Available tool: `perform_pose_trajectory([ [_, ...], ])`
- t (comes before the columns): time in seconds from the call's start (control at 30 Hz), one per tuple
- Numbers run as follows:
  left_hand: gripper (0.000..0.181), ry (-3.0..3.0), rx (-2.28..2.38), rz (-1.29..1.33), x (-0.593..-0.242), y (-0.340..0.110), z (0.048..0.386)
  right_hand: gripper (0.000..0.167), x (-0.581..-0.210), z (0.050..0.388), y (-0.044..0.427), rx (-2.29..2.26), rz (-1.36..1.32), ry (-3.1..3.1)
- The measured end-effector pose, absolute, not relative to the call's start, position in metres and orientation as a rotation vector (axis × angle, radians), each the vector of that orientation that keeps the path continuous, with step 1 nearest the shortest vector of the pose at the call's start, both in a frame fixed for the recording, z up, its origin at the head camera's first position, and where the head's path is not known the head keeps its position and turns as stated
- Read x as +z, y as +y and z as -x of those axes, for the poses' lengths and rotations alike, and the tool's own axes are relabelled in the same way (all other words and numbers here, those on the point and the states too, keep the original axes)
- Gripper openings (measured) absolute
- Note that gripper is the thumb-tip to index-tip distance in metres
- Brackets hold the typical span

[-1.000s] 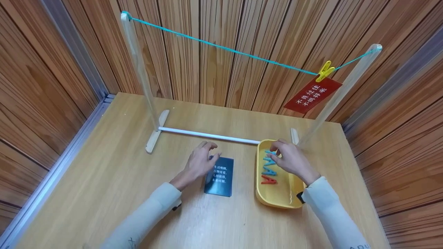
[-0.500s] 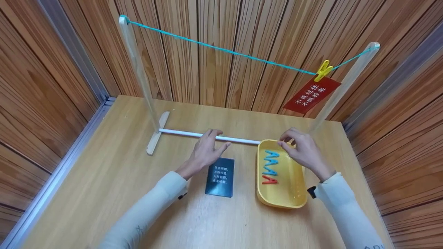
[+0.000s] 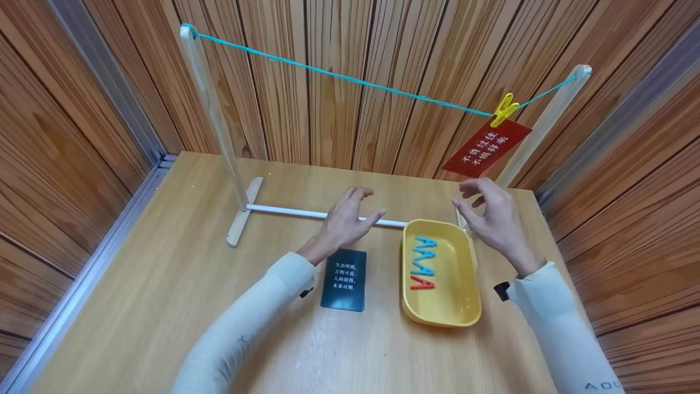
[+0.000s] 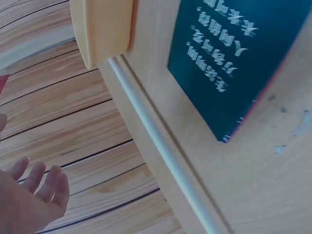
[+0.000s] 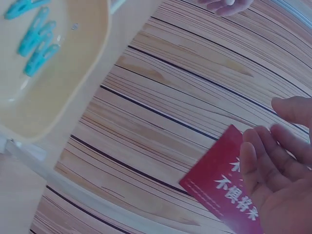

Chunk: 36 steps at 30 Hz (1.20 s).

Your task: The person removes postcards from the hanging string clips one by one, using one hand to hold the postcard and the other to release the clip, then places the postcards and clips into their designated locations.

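Observation:
My left hand [image 3: 347, 219] is above the white crossbar [image 3: 287, 211], its fingers loosely bent and holding nothing. Just in front of it lies a dark teal card [image 3: 344, 290] with white writing, perhaps the top of a small stack. Beyond the yellow tray's far right corner, my right hand [image 3: 492, 221] hovers with thumb and fingers apart, nothing between them. Above that hand a red card [image 3: 486, 146] hangs slanted from a turquoise cord [image 3: 350, 79], gripped by a yellow clothespin [image 3: 504, 111]. In the right wrist view, the fingers partly cover the red card [image 5: 209, 180].
The yellow tray [image 3: 474, 273] stands right of the teal card, with several blue clothespins [image 3: 424, 254] and a red clothespin [image 3: 422, 283] in a column. Wooden posts [image 3: 210, 104] carry the cord at each end. Wood-panel walls enclose the table.
My right hand has risen out from over the tray toward the hanging red card. My left hand has moved forward and right, away from the teal card. The clothespins stay in the tray.

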<state>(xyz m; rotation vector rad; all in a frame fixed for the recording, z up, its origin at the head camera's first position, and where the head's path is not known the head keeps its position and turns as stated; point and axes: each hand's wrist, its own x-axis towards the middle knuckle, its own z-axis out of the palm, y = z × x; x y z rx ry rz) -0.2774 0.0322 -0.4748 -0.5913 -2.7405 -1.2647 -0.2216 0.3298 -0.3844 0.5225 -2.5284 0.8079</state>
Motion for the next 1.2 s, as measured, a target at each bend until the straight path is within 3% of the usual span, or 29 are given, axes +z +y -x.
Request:
perform_pose_trajectory([
  [0.4,0.058,-2.696,-1.358,0.651,-0.454,0.077,0.285,0.045,-0.351,0.219,0.34,0.783,-0.355,-2.328],
  [0.6,0.06,-2.673,-1.305,0.678,-0.439,0.092,0.296,0.037,-0.329,0.223,0.342,0.786,-0.337,-2.272],
  [0.93,0.065,-2.736,-1.299,0.634,-0.426,0.105,0.314,0.048,-0.291,0.25,0.344,0.848,-0.253,-2.227],
  [1.2,0.068,-2.79,-1.423,0.576,-0.412,0.116,0.328,0.044,-0.273,0.263,0.345,0.811,-0.267,-2.286],
])
